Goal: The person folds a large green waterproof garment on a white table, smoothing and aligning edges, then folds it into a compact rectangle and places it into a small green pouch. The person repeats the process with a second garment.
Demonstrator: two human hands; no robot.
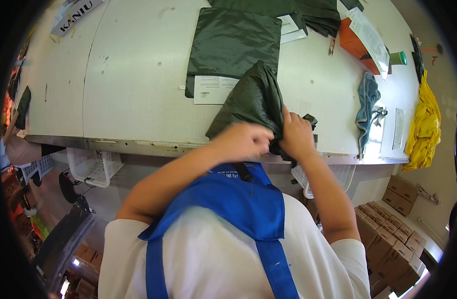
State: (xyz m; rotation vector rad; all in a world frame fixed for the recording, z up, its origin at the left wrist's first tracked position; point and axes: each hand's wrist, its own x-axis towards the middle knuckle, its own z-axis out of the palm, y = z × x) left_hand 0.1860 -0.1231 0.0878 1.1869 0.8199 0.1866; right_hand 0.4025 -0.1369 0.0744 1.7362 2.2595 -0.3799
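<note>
A dark green fabric bag [253, 99], bunched and folded up into a peak, lies at the front edge of the table. My right hand [295, 132] grips its right side, fingers wrapped round the gathered cloth, with the thumb pointing up. In front of the bag is my left hand [248, 139], its fingers curled closed and somewhat blurred; what they hold, if anything, is hidden. Just beyond lies a flat dark green fabric piece [233, 42], with a white printed paper sheet [213, 90] sticking out from under its near edge.
More dark green cloth [315, 12] lies at the far side. To the right are an orange box [355, 45], a green roll [398, 58], a blue cloth [368, 102] and yellow plastic [423, 127]. White baskets [96, 167] hang below the table edge. Cartons [392, 239] stand lower right.
</note>
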